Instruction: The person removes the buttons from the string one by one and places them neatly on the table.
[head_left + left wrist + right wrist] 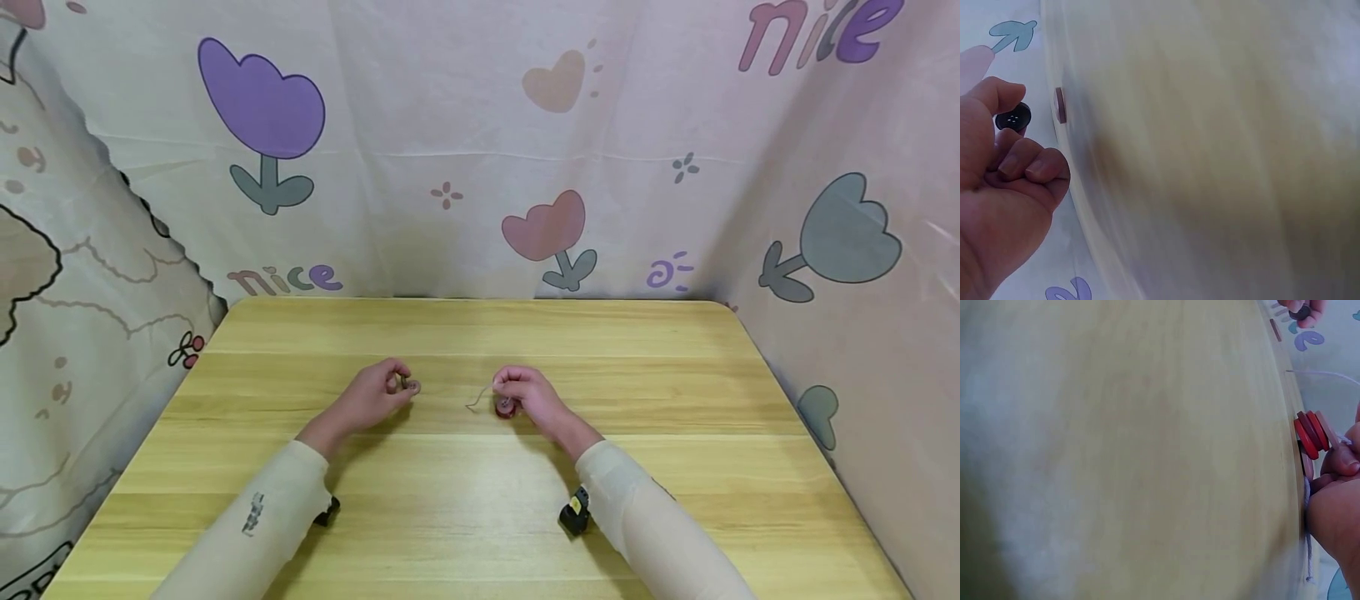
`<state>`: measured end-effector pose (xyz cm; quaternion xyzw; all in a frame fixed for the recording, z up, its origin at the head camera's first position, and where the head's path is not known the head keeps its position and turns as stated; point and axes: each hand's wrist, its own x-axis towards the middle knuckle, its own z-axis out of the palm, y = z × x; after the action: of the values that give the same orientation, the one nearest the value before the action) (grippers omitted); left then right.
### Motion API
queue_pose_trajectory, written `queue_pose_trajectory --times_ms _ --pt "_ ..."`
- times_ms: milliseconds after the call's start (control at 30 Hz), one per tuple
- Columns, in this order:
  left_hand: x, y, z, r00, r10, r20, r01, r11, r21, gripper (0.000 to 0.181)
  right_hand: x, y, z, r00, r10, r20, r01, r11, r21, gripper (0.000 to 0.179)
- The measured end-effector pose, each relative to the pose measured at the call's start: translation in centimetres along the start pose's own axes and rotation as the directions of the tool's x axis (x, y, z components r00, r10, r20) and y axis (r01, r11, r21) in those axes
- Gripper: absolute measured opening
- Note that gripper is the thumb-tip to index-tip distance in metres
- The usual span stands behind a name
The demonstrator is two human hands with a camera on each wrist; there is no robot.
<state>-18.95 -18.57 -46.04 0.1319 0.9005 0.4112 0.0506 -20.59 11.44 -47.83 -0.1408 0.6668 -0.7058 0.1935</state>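
A dark four-hole button (1013, 117) is pinched between the thumb and fingers of my left hand (372, 393). Just past those fingers, a flat reddish-brown disc (1060, 105) shows edge-on at tabletop level. My right hand (531, 397) pinches a thin pale string (478, 398), whose loose end sticks out leftward toward the other hand. Several red and pink buttons (1311, 434) are bunched face to face by the right fingertips, low over the tabletop. From beneath them a lower stretch of string (1309, 544) trails along the wood. The hands are apart.
Both hands are over the middle of a light wooden table (450, 517). A printed cloth (420, 108) hangs behind it and along both sides. Small black devices sit at the wrists, one at the right sleeve (576, 512).
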Motion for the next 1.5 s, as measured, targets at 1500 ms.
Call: queue_pose_trajectory --times_ms 1500 --pt "-0.8 -2.0 -1.6 0.996 -0.081 -0.041 0.085 0.988 0.127 0.029 -0.1 -0.1 0.2 1.0 -0.002 -0.008 0.002 1.0 0.003 0.019"
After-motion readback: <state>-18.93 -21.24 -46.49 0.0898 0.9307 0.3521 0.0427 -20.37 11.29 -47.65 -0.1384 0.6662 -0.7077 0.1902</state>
